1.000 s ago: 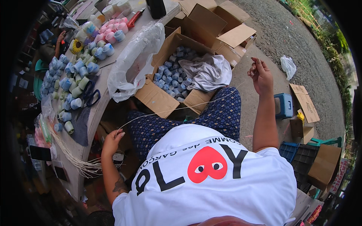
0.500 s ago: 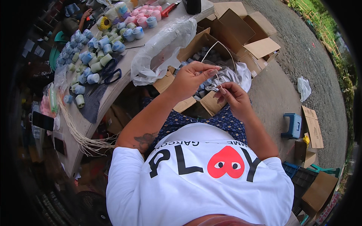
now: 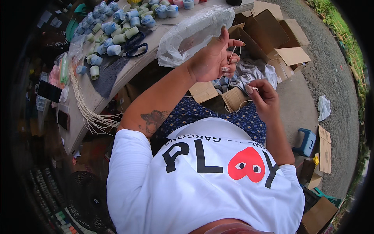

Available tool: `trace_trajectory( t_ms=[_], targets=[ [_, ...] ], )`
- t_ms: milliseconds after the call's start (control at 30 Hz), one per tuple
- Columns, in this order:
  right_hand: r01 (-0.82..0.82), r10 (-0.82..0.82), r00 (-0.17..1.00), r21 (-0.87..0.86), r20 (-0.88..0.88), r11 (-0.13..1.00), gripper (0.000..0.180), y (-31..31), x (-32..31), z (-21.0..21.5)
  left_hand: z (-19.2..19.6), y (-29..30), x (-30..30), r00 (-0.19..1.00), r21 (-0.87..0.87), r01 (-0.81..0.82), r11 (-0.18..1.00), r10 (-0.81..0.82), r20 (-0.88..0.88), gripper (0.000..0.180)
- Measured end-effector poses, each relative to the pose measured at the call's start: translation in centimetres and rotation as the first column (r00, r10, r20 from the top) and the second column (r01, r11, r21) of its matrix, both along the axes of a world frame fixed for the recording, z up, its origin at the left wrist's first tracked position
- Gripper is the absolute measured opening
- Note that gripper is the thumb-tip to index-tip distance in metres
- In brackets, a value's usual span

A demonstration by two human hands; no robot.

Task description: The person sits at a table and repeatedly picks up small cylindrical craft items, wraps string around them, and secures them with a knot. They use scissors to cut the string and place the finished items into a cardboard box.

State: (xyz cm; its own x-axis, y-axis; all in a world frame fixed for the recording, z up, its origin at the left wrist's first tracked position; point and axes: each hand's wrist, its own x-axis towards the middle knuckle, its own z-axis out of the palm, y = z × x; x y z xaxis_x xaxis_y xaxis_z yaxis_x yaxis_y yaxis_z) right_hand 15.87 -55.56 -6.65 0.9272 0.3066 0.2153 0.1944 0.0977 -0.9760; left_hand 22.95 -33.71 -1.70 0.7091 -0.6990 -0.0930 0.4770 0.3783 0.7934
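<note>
A thin white cord (image 3: 234, 112) runs between my two hands and sags in a loop over my lap. My left hand (image 3: 214, 58) is raised with its palm turned up and the thumb stretched out. Strands of the cord pass over its curled fingers. Lower and to the right, my right hand (image 3: 265, 97) pinches a part of the cord between thumb and fingertips. Behind the hands, an open cardboard box (image 3: 234, 98) holds small blue-grey rolls and a grey cloth (image 3: 253, 72).
On the table (image 3: 136, 74) at the left lie many blue and green rolls (image 3: 120, 38), dark-handled scissors (image 3: 136, 50) and a clear plastic bag (image 3: 181, 43). A bundle of white cords (image 3: 83, 105) hangs off its edge. A blue stool (image 3: 306, 141) stands at the right.
My left hand has opened from a pinch, turned palm up and risen, with cord over its fingers. My right hand has moved right and slightly down. The cord now hangs in a low loop.
</note>
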Motion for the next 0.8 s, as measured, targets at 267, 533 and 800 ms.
trace_trajectory(
  t_ms=[267,533,800],
  targets=[
    [0.175,0.328,0.760,-0.662,0.561,0.729,0.029,4.7,-0.7,0.1,-2.1,-2.1,0.1,0.994,0.007,-0.037,0.999,0.037,-0.099,0.090],
    [0.297,-0.137,0.942,-0.569,0.307,0.767,0.012,2.7,0.9,-0.8,-4.0,3.4,-3.2,0.986,0.267,-0.097,0.959,0.056,0.160,0.058],
    [0.270,-0.182,0.962,-0.596,0.204,0.757,0.015,1.9,1.6,-1.9,-2.9,2.2,-7.4,0.905,0.538,-0.267,0.800,0.016,0.425,0.023]
  ],
)
